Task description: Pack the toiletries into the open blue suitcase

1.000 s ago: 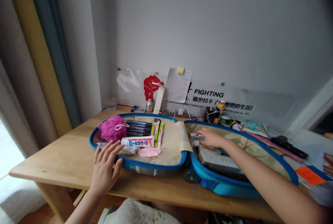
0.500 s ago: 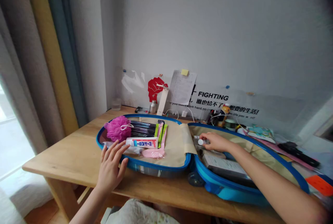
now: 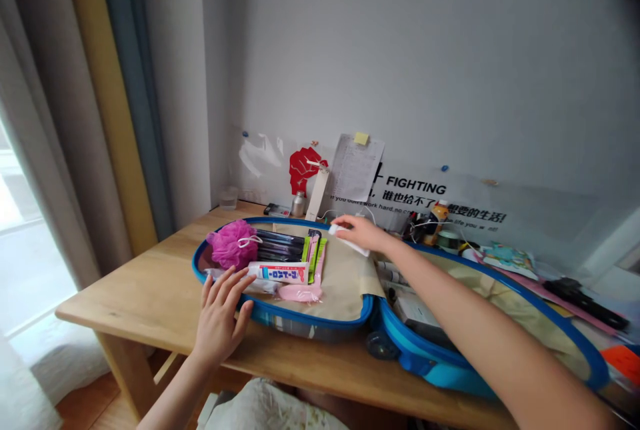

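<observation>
An open blue suitcase (image 3: 320, 331) lies spread on the wooden table. My right hand (image 3: 361, 233) grips a small white bottle (image 3: 356, 247), holding it over the bare right part of the left half; the fingers hide some of it. My left hand (image 3: 224, 313) rests at the left half's front rim, fingers spread, beside a white toothpaste tube (image 3: 280, 273). Around the tube are a purple bath puff (image 3: 233, 245), dark slim packs (image 3: 280, 244), green-and-pink packets (image 3: 313, 257) and a pink wrapped item (image 3: 301, 293). The right half holds a grey box (image 3: 416, 309) and white-capped bottles (image 3: 391, 271), partly behind my forearm.
Behind the suitcase stand a small silver bottle (image 3: 298, 203), a clear cup (image 3: 229, 197) and an orange-labelled bottle (image 3: 436, 220). A black object (image 3: 585, 302) and papers lie at the right. Curtains (image 3: 90, 97) hang on the left.
My right hand has lifted the white bottle out of the right half and carried it left over the other half. My left hand stays at the rim; the view has shifted slightly.
</observation>
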`<action>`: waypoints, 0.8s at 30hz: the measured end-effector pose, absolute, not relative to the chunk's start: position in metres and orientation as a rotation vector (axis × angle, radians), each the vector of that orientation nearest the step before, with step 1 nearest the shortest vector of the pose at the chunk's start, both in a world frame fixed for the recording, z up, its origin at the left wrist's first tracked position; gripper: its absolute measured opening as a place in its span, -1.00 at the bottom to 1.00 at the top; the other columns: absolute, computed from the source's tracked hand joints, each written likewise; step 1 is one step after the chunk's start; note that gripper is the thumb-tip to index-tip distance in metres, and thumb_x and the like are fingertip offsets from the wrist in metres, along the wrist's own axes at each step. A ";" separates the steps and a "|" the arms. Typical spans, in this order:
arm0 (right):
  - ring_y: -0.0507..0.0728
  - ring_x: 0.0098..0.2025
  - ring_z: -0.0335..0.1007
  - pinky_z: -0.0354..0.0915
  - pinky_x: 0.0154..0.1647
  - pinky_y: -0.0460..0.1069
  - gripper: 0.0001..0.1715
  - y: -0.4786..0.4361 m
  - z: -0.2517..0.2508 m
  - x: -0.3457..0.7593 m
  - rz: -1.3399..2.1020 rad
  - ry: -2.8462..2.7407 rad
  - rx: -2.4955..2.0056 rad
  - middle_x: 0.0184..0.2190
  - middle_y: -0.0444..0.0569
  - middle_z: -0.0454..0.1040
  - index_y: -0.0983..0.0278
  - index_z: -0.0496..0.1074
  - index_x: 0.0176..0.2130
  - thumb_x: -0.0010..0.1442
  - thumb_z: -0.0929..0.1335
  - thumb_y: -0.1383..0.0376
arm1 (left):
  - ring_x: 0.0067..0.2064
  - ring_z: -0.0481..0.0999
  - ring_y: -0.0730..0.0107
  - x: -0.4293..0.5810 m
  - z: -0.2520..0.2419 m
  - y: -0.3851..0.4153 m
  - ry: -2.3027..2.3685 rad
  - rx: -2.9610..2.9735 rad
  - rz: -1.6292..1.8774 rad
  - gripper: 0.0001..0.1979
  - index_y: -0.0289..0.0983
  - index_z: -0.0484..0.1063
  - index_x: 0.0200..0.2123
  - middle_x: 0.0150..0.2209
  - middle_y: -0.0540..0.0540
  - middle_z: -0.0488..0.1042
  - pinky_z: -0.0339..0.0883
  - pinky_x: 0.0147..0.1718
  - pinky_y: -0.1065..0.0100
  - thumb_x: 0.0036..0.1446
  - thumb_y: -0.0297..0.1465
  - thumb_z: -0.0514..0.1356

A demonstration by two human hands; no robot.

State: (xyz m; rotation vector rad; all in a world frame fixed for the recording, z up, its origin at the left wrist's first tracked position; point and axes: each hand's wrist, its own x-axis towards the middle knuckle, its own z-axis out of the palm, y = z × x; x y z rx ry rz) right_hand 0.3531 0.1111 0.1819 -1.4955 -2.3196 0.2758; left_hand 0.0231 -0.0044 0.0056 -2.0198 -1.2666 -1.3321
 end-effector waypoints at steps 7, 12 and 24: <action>0.16 -0.01 0.47 0.34 0.09 0.06 -0.52 0.130 0.151 0.245 0.322 -2.625 -1.324 0.00 0.02 0.53 0.21 0.52 0.04 0.09 0.42 0.39 | 0.26 0.34 0.11 0.023 0.007 -0.005 -1.266 -2.018 -1.328 -0.62 -0.19 0.41 0.14 0.13 -0.17 0.51 -0.15 0.37 0.01 0.32 -0.33 0.03; 0.18 0.00 0.49 0.35 0.04 0.00 -0.54 0.133 0.130 0.212 0.344 -2.729 -1.274 -0.06 -0.09 0.58 0.11 0.58 -0.05 0.06 0.41 0.45 | 0.25 0.35 0.12 0.024 0.006 -0.006 -1.303 -2.017 -1.310 -0.61 -0.17 0.40 0.16 0.14 -0.15 0.51 -0.13 0.36 0.02 0.31 -0.34 0.03; 0.17 -0.01 0.52 0.38 0.05 0.02 -0.67 0.131 0.107 0.201 0.472 -2.601 -1.358 -0.10 -0.12 0.62 0.10 0.59 -0.10 0.23 0.33 0.39 | 0.23 0.36 0.16 0.025 0.010 -0.006 -1.266 -2.010 -1.316 -0.63 -0.20 0.40 0.15 0.11 -0.15 0.52 -0.17 0.37 0.07 0.33 -0.34 0.03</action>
